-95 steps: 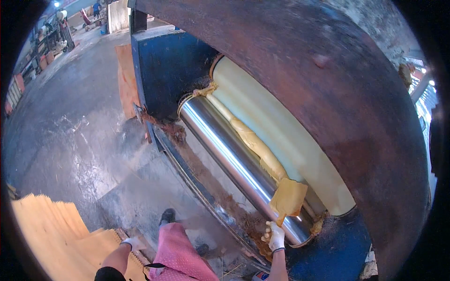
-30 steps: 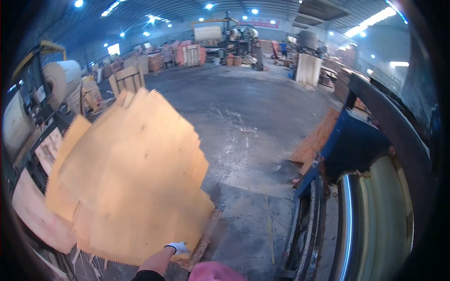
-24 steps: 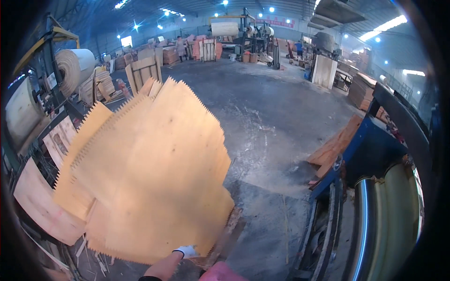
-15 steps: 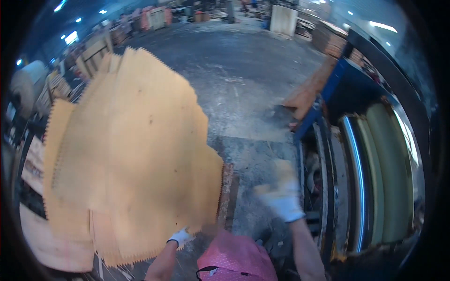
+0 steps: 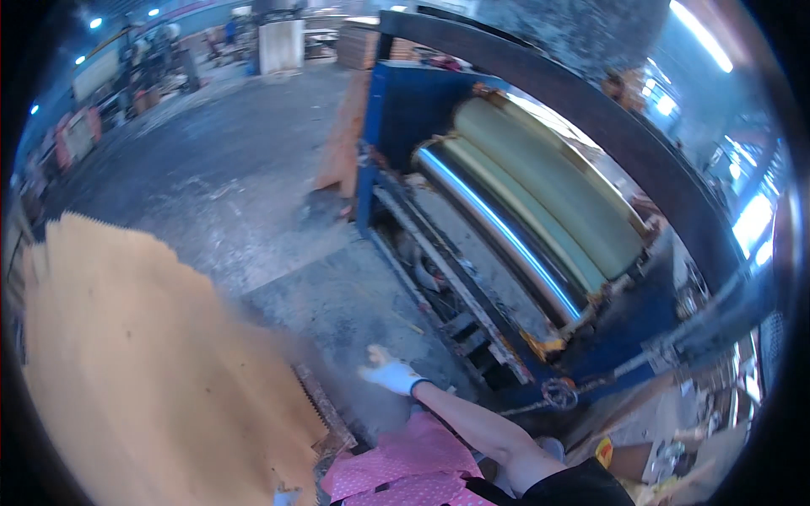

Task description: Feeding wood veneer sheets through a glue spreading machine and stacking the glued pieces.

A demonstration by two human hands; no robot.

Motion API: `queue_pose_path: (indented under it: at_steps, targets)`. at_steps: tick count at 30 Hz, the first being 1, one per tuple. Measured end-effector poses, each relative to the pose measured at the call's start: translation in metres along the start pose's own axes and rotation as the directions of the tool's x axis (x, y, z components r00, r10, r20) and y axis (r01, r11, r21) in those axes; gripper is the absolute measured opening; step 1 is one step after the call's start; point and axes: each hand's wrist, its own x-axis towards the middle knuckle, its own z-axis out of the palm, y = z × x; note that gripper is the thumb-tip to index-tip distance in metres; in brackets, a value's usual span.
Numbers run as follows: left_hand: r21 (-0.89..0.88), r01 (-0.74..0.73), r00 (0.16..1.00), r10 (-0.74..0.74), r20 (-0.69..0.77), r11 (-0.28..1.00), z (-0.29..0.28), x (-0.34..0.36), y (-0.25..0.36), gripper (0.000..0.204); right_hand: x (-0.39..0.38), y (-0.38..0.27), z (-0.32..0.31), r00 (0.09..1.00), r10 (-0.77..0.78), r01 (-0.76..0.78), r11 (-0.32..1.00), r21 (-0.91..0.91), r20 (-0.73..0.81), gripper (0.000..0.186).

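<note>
Saw-toothed tan wood-veneer sheets (image 5: 152, 354), piled at the person's left, probably need broad, even support, with the white-gloved right hand (image 5: 391, 374) loosely spread, empty, and the white-gloved left hand (image 5: 285, 497) too cropped to judge.

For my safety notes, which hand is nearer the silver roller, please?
Right hand, apart from the silver roller on its near side; left hand farther, by the wood sheets.

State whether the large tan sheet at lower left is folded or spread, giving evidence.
Spread: the tan sheet lies broad and open, jagged edging visible, no fold showing, though partly blurred.
</note>
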Motion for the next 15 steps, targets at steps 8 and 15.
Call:
queue_pose_path:
  at_steps: [8, 15]
  targets:
    - [0.273, -0.13, 0.95, 0.041, 0.31, 0.953, -0.011, 0.004, 0.077, 0.059, -0.191, 0.333, -0.002, 0.828, 0.417, -0.517, 0.827, -0.221, -0.375, 0.058]
    - [0.653, -0.687, 0.7, 0.531, 0.477, 0.319, -0.075, 0.061, 0.047, 0.049, -0.343, 0.406, 0.112, 0.469, 0.876, -0.82, 0.385, 0.423, 0.11, 0.042]
